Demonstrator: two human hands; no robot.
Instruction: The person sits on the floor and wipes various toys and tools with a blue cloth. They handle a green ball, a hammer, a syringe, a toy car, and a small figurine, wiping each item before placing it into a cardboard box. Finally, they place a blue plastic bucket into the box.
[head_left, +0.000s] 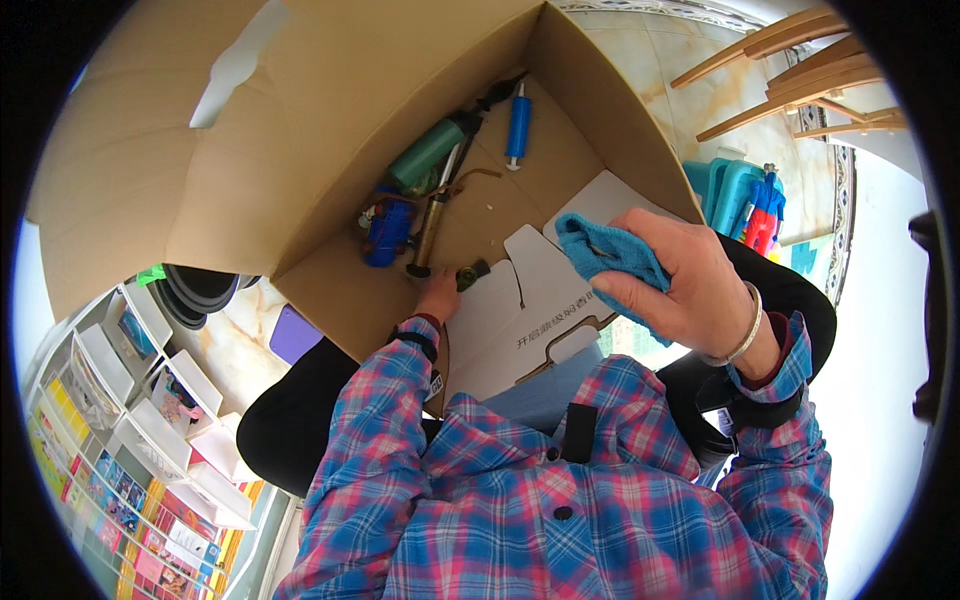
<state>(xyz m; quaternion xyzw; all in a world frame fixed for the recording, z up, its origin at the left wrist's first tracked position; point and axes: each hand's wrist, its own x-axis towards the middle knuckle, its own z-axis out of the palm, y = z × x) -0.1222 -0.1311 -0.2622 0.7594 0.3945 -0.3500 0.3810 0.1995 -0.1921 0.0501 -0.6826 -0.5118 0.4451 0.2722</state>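
A folded blue cloth (611, 259) is pinched between the thumb and fingers of my right hand (686, 277), raised over the near right side of a large cardboard box (450, 82). My left hand (440, 295) reaches down inside the box. It lies between the dark foot of a hand pump (431, 225) and a small dark green, round object like a toy watch (472, 275). Whether its fingers grip either one cannot be made out. Beside the pump are a blue toy vehicle (388, 229) and a green bottle with a black top (431, 152).
A small blue pump (518, 127) lies deeper in the box. White cardboard flaps (495, 322) bearing writing cover its near side. Wooden chair legs (780, 71), a teal bin (726, 187) and a toy figure (763, 210) stand right. White shelving (154, 435) is at left.
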